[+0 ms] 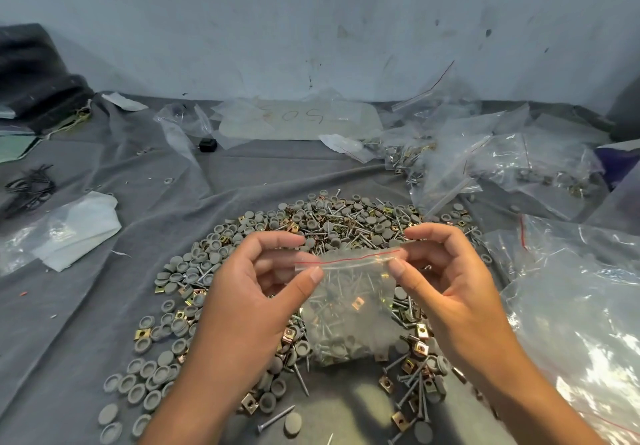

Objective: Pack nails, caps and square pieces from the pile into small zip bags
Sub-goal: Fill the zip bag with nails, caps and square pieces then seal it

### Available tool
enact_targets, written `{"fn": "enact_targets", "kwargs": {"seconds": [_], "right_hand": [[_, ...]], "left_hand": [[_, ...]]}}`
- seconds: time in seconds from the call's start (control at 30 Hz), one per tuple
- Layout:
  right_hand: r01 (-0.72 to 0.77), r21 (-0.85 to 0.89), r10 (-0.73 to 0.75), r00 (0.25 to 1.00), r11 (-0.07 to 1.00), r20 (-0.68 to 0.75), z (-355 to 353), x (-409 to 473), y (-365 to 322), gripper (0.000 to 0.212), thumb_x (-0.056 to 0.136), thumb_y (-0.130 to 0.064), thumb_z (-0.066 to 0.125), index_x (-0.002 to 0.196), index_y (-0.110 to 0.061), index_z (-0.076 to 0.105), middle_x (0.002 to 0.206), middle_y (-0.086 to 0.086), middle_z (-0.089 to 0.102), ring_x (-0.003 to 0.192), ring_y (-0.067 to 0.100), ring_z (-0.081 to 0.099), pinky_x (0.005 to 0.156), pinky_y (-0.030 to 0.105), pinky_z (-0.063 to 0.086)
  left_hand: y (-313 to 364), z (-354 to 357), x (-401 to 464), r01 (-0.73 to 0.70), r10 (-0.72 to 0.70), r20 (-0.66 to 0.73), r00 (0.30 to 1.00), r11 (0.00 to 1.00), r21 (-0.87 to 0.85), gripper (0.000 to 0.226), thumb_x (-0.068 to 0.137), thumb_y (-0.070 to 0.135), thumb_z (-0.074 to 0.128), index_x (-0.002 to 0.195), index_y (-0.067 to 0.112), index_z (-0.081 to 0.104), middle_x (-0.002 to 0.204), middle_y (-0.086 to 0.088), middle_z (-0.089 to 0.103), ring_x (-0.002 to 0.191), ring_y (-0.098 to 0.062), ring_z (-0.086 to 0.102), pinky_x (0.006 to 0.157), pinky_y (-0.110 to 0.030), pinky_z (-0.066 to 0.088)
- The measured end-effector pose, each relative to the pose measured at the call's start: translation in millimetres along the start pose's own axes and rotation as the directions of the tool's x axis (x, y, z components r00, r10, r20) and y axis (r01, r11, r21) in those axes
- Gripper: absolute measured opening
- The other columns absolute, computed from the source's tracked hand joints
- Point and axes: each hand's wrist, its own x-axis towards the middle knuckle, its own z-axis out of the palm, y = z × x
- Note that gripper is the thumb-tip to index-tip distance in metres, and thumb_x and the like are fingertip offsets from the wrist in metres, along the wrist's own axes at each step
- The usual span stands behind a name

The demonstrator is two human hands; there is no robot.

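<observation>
**Zip bag held by its seal above the pile**

Both forearms reach in from the bottom edge, and between them a small zip bag point(349, 306) hangs filled with nails, grey caps and brass-coloured square pieces. The left hand point(256, 285) pinches the bag's top strip at its left end, thumb in front and fingers curled behind. The right hand point(446, 271) pinches the same strip at its right end in the same way (the red line of the seal runs straight from one thumb to the other). Whether the seal is pressed closed cannot be told.

Beneath and beyond both hands spreads the pile point(322, 223) of loose caps, nails and square pieces on a grey cloth point(86, 306). Right of the right hand lie clear plastic bags point(571, 323), some already holding parts. Left of the left hand, well apart, rests a folded white plastic sheet point(79, 230). Beyond the pile stands a scuffed pale wall point(311, 22).
</observation>
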Motion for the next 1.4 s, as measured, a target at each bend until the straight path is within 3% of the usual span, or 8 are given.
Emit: {"fn": "enact_targets", "kwargs": {"seconds": [0.1, 0.37, 0.57, 0.7, 0.9, 1.13, 1.27, 1.4], "right_hand": [[-0.01, 0.029, 0.009, 1.0, 1.0, 0.006, 0.3, -0.8, -1.8, 0.029, 0.086, -0.038, 0.076, 0.111, -0.041, 0.061, 0.1, 0.003, 0.072, 0.09, 0.033, 0.065, 0.077, 0.043, 0.055], [0.016, 0.159, -0.019, 1.0, 0.987, 0.017, 2.5, -0.5, -1.3, 0.028, 0.089, -0.02, 0.073, 0.11, -0.032, 0.059, 0.093, 0.004, 0.068, 0.08, 0.02, 0.058, 0.069, 0.025, 0.052], [-0.002, 0.06, 0.0, 1.0, 0.998, 0.029, 8.2, -1.8, 3.2, 0.035, 0.08, -0.045, 0.075, 0.112, -0.041, 0.061, 0.103, 0.001, 0.071, 0.094, 0.017, 0.067, 0.077, 0.03, 0.056], [0.005, 0.059, -0.006, 1.0, 0.998, 0.012, 9.6, -2.7, 6.4, 0.034, 0.08, -0.047, 0.076, 0.109, -0.04, 0.06, 0.098, 0.003, 0.071, 0.09, 0.023, 0.066, 0.076, 0.037, 0.054], [-0.003, 0.093, -0.001, 0.999, 0.996, 0.033, 10.9, -5.6, 6.4, 0.029, 0.081, -0.044, 0.074, 0.107, -0.038, 0.061, 0.095, 0.002, 0.068, 0.085, 0.016, 0.063, 0.07, 0.02, 0.05], [-0.052, 0.068, 0.048, 0.997, 0.996, 0.053, 13.6, -5.5, 10.0, 0.057, 0.069, -0.067, 0.081, 0.115, -0.041, 0.06, 0.1, 0.003, 0.074, 0.086, 0.015, 0.068, 0.071, 0.022, 0.054], [-0.02, 0.089, 0.016, 0.998, 0.996, 0.054, 16.2, -6.3, 9.5, 0.053, 0.072, -0.061, 0.082, 0.114, -0.037, 0.062, 0.097, 0.003, 0.073, 0.084, 0.012, 0.068, 0.071, 0.021, 0.055], [-0.024, 0.158, 0.017, 0.999, 0.987, 0.043, 20.1, -7.6, 7.7, 0.048, 0.072, -0.058, 0.082, 0.11, -0.036, 0.063, 0.096, 0.001, 0.071, 0.083, 0.009, 0.065, 0.071, 0.019, 0.053]], "left_hand": [[-2.2, -1.6, 2.4, -0.002, 0.001, -0.033, 0.999, 0.999, -0.034, 0.037, 0.061, 0.038, 0.08, 0.096, 0.035, 0.07, 0.092, -0.001, 0.076, 0.085, -0.014, 0.073, 0.074, -0.019, 0.056], [-2.1, -6.1, 2.2, 0.01, -0.01, -0.006, 1.0, 0.999, 0.031, 0.031, 0.062, 0.035, 0.082, 0.086, 0.037, 0.063, 0.086, -0.001, 0.077, 0.08, -0.015, 0.074, 0.069, -0.019, 0.056], [-0.3, -3.5, -1.2, 0.002, -0.003, 0.012, 1.0, 0.996, 0.084, 0.029, 0.066, 0.036, 0.079, 0.088, 0.033, 0.059, 0.091, -0.001, 0.076, 0.085, -0.016, 0.073, 0.081, -0.035, 0.058], [1.0, -0.7, -2.7, 0.012, -0.014, 0.024, 1.0, 0.995, 0.095, 0.043, 0.062, 0.035, 0.081, 0.101, 0.03, 0.062, 0.098, 0.005, 0.076, 0.089, -0.012, 0.072, 0.084, -0.042, 0.058], [1.1, 2.2, -2.8, 0.006, -0.012, 0.034, 0.999, 0.986, 0.17, 0.036, 0.072, 0.029, 0.082, 0.095, 0.047, 0.061, 0.101, 0.011, 0.076, 0.092, -0.008, 0.071, 0.086, -0.046, 0.057], [0.5, 3.5, -4.9, 0.025, -0.033, 0.038, 0.999, 0.978, 0.208, 0.039, 0.082, 0.019, 0.082, 0.095, 0.047, 0.059, 0.091, 0.008, 0.076, 0.085, -0.012, 0.071, 0.081, -0.048, 0.058], [0.8, 5.4, -7.0, 0.012, -0.027, 0.071, 0.997, 0.978, 0.207, 0.028, 0.073, 0.039, 0.074, 0.093, 0.046, 0.056, 0.093, 0.01, 0.074, 0.085, -0.012, 0.069, 0.077, -0.044, 0.059], [-0.5, 7.0, -8.0, -0.008, -0.009, 0.087, 0.996, 0.981, 0.196, 0.032, 0.072, 0.041, 0.075, 0.096, 0.048, 0.055, 0.098, 0.011, 0.075, 0.094, -0.01, 0.07, 0.087, -0.044, 0.056]]}}
